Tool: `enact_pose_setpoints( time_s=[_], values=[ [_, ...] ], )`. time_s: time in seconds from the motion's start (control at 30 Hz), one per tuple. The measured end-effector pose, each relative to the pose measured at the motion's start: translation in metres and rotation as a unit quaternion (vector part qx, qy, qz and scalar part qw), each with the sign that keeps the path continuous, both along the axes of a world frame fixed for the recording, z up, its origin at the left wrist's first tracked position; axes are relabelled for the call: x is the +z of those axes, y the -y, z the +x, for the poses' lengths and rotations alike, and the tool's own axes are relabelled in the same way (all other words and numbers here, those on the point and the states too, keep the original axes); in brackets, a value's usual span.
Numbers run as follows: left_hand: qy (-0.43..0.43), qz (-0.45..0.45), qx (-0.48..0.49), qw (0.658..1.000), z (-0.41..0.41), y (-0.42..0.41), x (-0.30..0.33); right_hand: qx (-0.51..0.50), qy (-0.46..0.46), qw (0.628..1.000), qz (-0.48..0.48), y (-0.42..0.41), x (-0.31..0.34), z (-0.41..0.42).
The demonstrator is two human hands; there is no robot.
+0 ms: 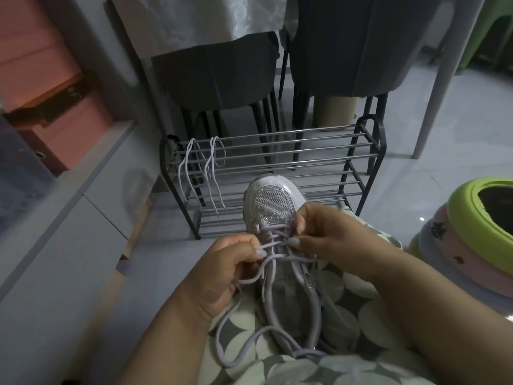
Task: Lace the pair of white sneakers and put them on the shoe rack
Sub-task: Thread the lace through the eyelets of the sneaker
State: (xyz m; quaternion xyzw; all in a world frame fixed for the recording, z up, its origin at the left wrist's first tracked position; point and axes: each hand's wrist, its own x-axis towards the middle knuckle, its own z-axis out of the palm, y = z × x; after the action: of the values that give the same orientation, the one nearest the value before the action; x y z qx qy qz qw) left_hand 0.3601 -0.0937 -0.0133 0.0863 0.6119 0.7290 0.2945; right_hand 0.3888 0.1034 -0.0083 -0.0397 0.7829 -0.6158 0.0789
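1. Sneaker [273,207]: heel end and sole hidden against the patterned lap; only one shoe of the pair in view.
2. Lace [268,276]: run inside the left hand [224,269] concealed by curled fingers; eyelets under the right hand [323,234] covered.
3. Spare laces [198,173] on shoe rack [277,162]: count not discernible.
4. Chairs [216,70]: tops cut off by upper edge.
5. Green stool [483,212]: cropped at right edge.

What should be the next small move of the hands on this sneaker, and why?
Probably the left hand should pull its lace end snug across. The sneaker lies on the lap, only its lower eyelets crossed, with the right hand pinching at the opposite eyelet and long slack looped below.
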Motion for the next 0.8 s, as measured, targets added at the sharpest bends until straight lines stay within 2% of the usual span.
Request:
enact_pose_setpoints(
  time_s=[0.17, 0.33, 0.47, 0.53, 0.6, 0.7, 0.73, 0.8],
  values=[
    [0.048, 0.132, 0.081, 0.987, -0.003, 0.002, -0.01, 0.022, 0.055, 0.981, -0.183, -0.01, -0.001, -0.002],
    [0.064, 0.195, 0.112, 0.972, -0.006, 0.007, -0.015, 0.059, 0.054, 0.927, -0.365, -0.02, -0.004, -0.007],
    [0.08, 0.252, 0.136, 0.955, -0.011, 0.01, -0.018, 0.049, 0.049, 0.89, -0.451, -0.03, -0.006, -0.01],
    [0.078, 0.255, 0.15, 0.952, -0.013, 0.012, -0.017, 0.02, 0.04, 0.883, -0.468, -0.033, -0.008, -0.01],
    [0.05, 0.223, 0.173, 0.958, -0.013, 0.01, -0.015, -0.007, 0.001, 0.913, -0.407, -0.034, -0.009, -0.009],
    [-0.043, 0.122, 0.199, 0.971, -0.009, 0.006, -0.016, -0.034, -0.069, 0.981, -0.18, -0.031, -0.009, -0.005],
    [-0.086, 0.077, 0.194, 0.974, -0.007, 0.006, -0.016, -0.041, -0.097, 0.99, -0.091, -0.03, -0.009, -0.004],
    [-0.195, -0.047, 0.179, 0.963, -0.004, 0.006, -0.018, -0.058, -0.143, 0.985, 0.08, -0.029, -0.008, -0.003]
  ],
)
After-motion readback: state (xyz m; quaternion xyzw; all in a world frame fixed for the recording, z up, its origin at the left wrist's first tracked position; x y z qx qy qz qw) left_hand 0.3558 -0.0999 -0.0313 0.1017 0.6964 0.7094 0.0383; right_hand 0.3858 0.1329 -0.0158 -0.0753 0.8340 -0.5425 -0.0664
